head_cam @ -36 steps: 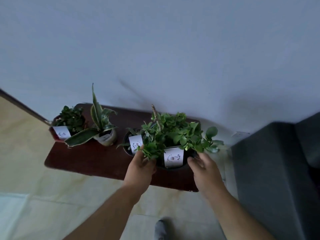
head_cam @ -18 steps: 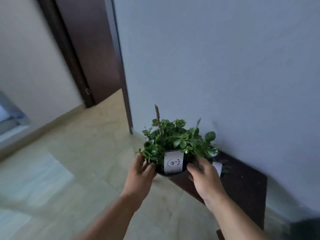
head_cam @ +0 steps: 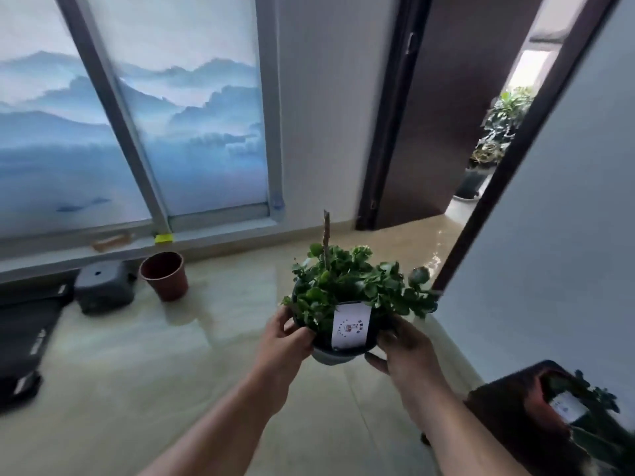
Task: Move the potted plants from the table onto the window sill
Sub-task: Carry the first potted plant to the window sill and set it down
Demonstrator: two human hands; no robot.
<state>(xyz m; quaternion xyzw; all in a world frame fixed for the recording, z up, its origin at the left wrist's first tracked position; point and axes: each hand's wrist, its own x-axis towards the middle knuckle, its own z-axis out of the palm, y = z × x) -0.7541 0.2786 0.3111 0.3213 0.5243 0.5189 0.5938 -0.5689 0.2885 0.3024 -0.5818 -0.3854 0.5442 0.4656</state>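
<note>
I hold a leafy green potted plant (head_cam: 347, 293) in a dark pot with a white label, in the air above the floor at the centre of the view. My left hand (head_cam: 285, 341) grips the pot's left side and my right hand (head_cam: 405, 348) grips its right side. The low window sill (head_cam: 213, 240) runs along the wall at the left, beneath a window with a blue mountain blind. The dark wooden table (head_cam: 505, 400) shows at the lower right, with another labelled potted plant (head_cam: 577, 400) on it.
An empty reddish-brown pot (head_cam: 165, 274) stands on the floor below the sill, beside a dark case (head_cam: 103, 286) and black bags (head_cam: 27, 334). A yellow object (head_cam: 163, 238) and a wooden piece (head_cam: 111, 242) lie on the sill. A dark open door (head_cam: 443, 108) is at the right.
I lifted the plant off the table and turned left with it; the view swung from the wall and table to the window, and the table now sits at the lower right.
</note>
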